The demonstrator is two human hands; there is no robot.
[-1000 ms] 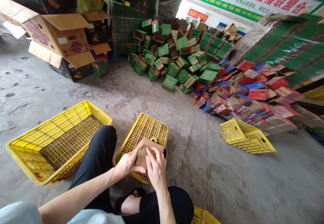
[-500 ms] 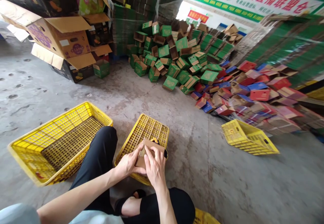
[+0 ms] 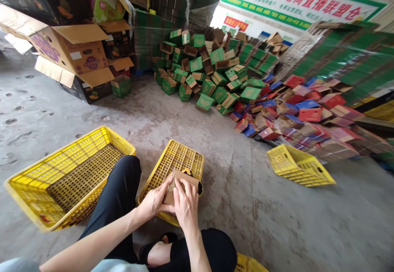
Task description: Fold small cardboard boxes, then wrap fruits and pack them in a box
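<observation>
Both my hands hold a small brown cardboard box [image 3: 184,179] over an upturned yellow crate [image 3: 178,161] in front of my knees. My left hand [image 3: 154,201] grips the box's left side with the fingers curled round it. On the box's near face, my right hand [image 3: 185,206] presses with its fingers together. A black and yellow object [image 3: 200,186], partly hidden, shows just behind the box on the crate.
An open yellow crate [image 3: 27,181] lies to my left and a tilted one [image 3: 298,167] to the right on the concrete floor. Piles of small green boxes [image 3: 209,73] and red and blue boxes [image 3: 295,114] lie ahead. Large cartons [image 3: 70,54] are stacked at left.
My hands have stayed on the box with small shifts of the fingers. The view has tilted down a little and moved slightly.
</observation>
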